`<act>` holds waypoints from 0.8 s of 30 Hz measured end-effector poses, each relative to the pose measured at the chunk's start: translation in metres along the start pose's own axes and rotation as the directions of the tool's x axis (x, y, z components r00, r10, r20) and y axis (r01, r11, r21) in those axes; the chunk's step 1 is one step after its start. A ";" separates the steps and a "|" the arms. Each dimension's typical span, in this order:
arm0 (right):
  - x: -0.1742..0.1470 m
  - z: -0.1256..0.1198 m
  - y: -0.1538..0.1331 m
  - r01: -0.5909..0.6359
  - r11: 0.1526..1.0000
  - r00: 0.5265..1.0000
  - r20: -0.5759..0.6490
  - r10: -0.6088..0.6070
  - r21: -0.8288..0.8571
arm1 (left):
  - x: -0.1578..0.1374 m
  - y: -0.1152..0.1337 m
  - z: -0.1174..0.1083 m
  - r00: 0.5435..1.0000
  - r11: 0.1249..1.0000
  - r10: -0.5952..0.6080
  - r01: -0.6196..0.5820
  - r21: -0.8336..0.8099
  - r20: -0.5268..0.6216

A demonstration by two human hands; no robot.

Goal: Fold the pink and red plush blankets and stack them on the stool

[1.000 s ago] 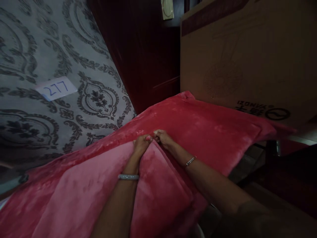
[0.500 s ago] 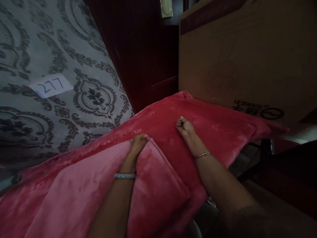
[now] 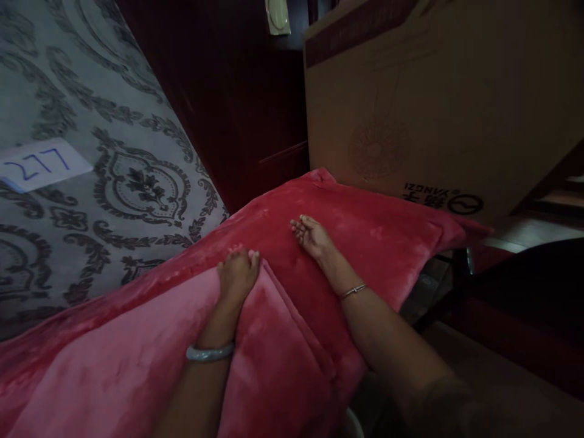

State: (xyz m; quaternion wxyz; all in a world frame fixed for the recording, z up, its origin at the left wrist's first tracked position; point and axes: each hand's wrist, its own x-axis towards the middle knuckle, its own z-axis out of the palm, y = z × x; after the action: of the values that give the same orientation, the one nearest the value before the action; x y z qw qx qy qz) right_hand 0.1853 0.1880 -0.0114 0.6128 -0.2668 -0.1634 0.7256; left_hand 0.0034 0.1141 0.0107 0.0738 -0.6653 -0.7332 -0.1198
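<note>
A thick plush blanket [image 3: 365,213], red with a paler pink side, spreads before me, with a folded-over layer [image 3: 150,340] at the lower left. My left hand [image 3: 237,277], a pale bangle at its wrist, is closed over the upper corner of that layer; its fingertips are partly hidden. To the right of it, my right hand [image 3: 312,236] hovers over or rests lightly on the red surface; which of the two I cannot tell. Its fingers are loosely curled and apart, with nothing in them. A thin metal bracelet circles that wrist.
Behind the blanket stands a large cardboard box [image 3: 410,121] beside a dark red wooden panel [image 3: 219,91]. Patterned grey fabric or wallpaper [image 3: 150,182] fills the left, bearing a paper marked 277 [image 3: 45,164]. Dark furniture [image 3: 515,298] lies at the right.
My right hand has loosened from a closed fist into parted fingers. My left hand has turned so more of its back shows at the folded corner. The view has shifted slightly right.
</note>
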 end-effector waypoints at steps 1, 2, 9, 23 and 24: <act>-0.001 0.000 0.000 -0.003 1.000 1.000 0.028 0.003 -0.010 | 0.001 0.000 0.002 0.996 0.999 0.027 -0.030 0.029 0.085; 0.000 -0.001 0.001 -0.005 1.000 0.998 0.063 0.006 -0.021 | 0.003 -0.001 0.005 0.990 0.997 0.055 -0.061 0.044 0.128; 0.004 -0.006 0.010 0.042 0.998 0.981 0.191 -0.033 -0.044 | 0.007 -0.009 0.013 0.993 0.991 0.112 -0.108 -0.076 0.046; -0.170 -0.094 -0.017 0.302 0.878 0.953 0.101 -0.286 -0.372 | -0.002 0.005 -0.026 0.994 0.989 0.103 -0.106 -0.105 -0.036; -0.187 -0.115 -0.019 0.292 0.859 0.953 0.047 -0.301 -0.420 | -0.005 0.005 -0.033 0.997 0.988 0.075 -0.078 -0.136 -0.030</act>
State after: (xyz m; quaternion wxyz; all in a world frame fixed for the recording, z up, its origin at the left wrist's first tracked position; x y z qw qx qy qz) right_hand 0.2875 -0.0010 -0.0580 0.6462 -0.3721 -0.3494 0.5674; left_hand 0.0068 0.1003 0.0417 0.0416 -0.6950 -0.6961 -0.1753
